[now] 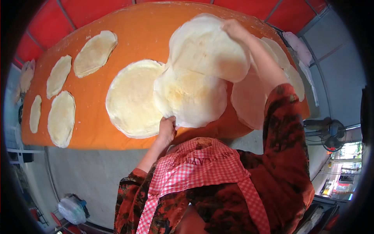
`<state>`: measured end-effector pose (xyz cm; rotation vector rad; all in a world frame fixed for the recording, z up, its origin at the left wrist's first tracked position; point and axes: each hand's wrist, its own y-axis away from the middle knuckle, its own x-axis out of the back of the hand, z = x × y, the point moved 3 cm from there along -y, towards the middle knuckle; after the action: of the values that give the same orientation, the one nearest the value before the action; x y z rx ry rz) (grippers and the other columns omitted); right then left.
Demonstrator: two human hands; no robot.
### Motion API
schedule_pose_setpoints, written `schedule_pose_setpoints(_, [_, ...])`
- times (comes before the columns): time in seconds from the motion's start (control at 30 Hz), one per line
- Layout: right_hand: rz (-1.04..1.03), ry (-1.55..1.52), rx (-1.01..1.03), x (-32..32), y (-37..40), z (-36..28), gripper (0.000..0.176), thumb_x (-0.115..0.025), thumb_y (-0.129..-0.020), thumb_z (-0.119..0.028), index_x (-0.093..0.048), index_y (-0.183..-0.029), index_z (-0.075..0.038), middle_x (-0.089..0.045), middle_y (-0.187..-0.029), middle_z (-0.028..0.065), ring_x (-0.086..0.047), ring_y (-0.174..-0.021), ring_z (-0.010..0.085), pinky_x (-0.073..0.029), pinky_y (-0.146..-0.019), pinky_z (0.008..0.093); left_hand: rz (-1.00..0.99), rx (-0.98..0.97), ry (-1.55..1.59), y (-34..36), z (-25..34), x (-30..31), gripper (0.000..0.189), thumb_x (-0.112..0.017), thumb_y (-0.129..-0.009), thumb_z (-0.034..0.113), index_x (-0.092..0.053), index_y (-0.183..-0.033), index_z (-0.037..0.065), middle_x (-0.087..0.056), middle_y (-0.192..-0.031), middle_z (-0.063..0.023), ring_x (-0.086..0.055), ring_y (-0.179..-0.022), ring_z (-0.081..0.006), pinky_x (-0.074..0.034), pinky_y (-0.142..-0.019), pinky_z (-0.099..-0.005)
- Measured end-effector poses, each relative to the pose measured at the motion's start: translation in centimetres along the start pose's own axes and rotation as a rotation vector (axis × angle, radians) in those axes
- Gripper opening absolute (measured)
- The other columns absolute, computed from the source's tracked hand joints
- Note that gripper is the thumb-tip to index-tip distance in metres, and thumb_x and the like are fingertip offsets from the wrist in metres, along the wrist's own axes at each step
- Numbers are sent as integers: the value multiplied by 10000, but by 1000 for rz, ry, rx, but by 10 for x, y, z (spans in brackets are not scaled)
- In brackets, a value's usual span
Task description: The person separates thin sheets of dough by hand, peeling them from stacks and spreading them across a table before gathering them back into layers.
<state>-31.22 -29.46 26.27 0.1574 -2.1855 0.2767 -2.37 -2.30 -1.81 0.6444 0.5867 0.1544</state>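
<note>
My left hand (167, 128) pinches the near edge of a thin round flatbread (191, 99) at the table's front side. A second large flatbread (208, 46) overlaps its far part, and my right hand (235, 30) grips that one by its upper right edge, with the arm stretched forward. Both sheets are pale, with light brown patches on them. Just left of them, a stack of round flatbreads (132, 97) lies flat, its right side partly covered by the sheet in my left hand. My right fingertips are somewhat blurred.
The table has an orange cover (93, 117). More flatbread piles lie to the left, among them a far pile (95, 54) and a near pile (61, 119). To the right lie further flatbreads (249, 101), partly behind my right arm. A fan (333, 134) stands beyond the table's right end.
</note>
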Motion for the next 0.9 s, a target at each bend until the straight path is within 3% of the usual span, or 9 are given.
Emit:
schedule_pose_setpoints(0.27, [307,248,330,92,-6,-91,169,-597,-839,-176,-693,-823,-38,-650,-681,107,-600,-648,170,-476,-635,356,-13,9,57,2,-6,6,166,-464,-902,23,-538,-1049,35,-636,-915,-73,-641,-760,-186,-575,-593,-329])
schedule_pose_setpoints(0.33, [177,-65,347,61,45,-122,203,-533,-891,-178,-668,-891,-27,-663,-772,87,-613,-738,171,-481,-705,336,-9,11,94,13,2,-3,153,-476,-905,27,-540,-1044,30,-636,-914,-77,-642,-756,-189,-576,-594,-325])
schedule_pose_setpoints(0.4, [97,481,262,12,84,-124,233,-507,-941,-237,-627,-1014,-52,-652,-889,101,-594,-810,208,-476,-757,371,-42,6,87,18,7,-7,147,-487,-908,28,-540,-1044,24,-635,-919,-85,-642,-758,-194,-575,-584,-314])
schedule_pose_setpoints(0.47, [14,348,19,-69,123,-87,302,-499,-934,-255,-624,-1092,-30,-639,-1063,170,-580,-1047,235,-443,-889,349,-73,1,99,22,10,-12,144,-495,-910,26,-538,-1047,18,-635,-925,-92,-643,-765,-198,-573,-573,-306])
schedule_pose_setpoints(0.53, [206,277,476,-162,185,-50,136,-511,-829,-100,-623,-868,-32,-606,-800,184,-598,-732,339,-489,-655,432,-104,-6,129,23,13,-18,146,-500,-911,22,-533,-1053,10,-634,-932,-97,-645,-774,-200,-571,-560,-301])
schedule_pose_setpoints(0.57, [19,353,396,-193,211,-46,222,-582,-837,-156,-658,-999,-24,-637,-847,161,-622,-829,336,-494,-717,421,-116,-14,130,22,12,-17,148,-494,-913,22,-530,-1056,7,-632,-940,-102,-646,-784,-202,-574,-565,-302])
schedule_pose_setpoints(0.63, [-67,251,413,-231,246,-49,204,-596,-798,-200,-640,-923,-45,-617,-800,145,-607,-785,334,-488,-694,427,-166,-21,109,18,10,-13,153,-482,-918,22,-524,-1064,1,-629,-958,-112,-647,-803,-207,-580,-573,-306])
schedule_pose_setpoints(0.83, [-61,201,332,-241,270,-52,313,-606,-808,-209,-630,-1080,-57,-634,-896,116,-626,-857,336,-500,-773,410,-130,-52,94,21,13,-17,155,-492,-903,15,-515,-1056,17,-633,-959,-108,-642,-781,-205,-534,-530,-266])
schedule_pose_setpoints(0.9, [-181,158,242,-240,256,-54,306,-589,-816,-183,-626,-1094,-62,-635,-918,115,-628,-829,333,-505,-761,416,-193,-86,81,34,23,-28,194,-512,-930,116,-500,-1111,48,-618,-1080,-113,-625,-963,-228,-531,-742,-337])
